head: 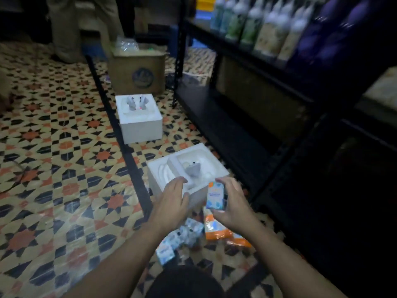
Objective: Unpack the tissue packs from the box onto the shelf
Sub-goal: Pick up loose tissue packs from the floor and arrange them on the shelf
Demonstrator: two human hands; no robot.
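Closest to the camera, just past the person's dark-clad knee, several loose tissue packs (189,233) lie scattered on the patterned floor, touching or just beside a torn orange wrapper (216,230). None of these has been shelved. Above them the right hand (233,208) grips one tissue pack (215,195), fingers curled over its top edge and thumb under its bottom edge, holding it upright in the air between the floor pile and the shelf. The left hand (174,198) carries nothing; its fingers are loosely spread and hover near the held pack, over the corner of a white foam box (156,168) that has a small grey object (193,169) in its recess. Farther off stands a second white foam box (140,127), and beyond it a cardboard box (129,72) with crumpled plastic on top. Whether that is the box meant, or whether more packs remain inside it, cannot be told. To the right the black shelf (214,117) runs back into the dark, with rows of bottles (268,33) on an upper level. No tissue pack can be made out on its visible boards, though they are dim. The job looks to be at an early stage, with one pack in hand and the floor pile left to place.
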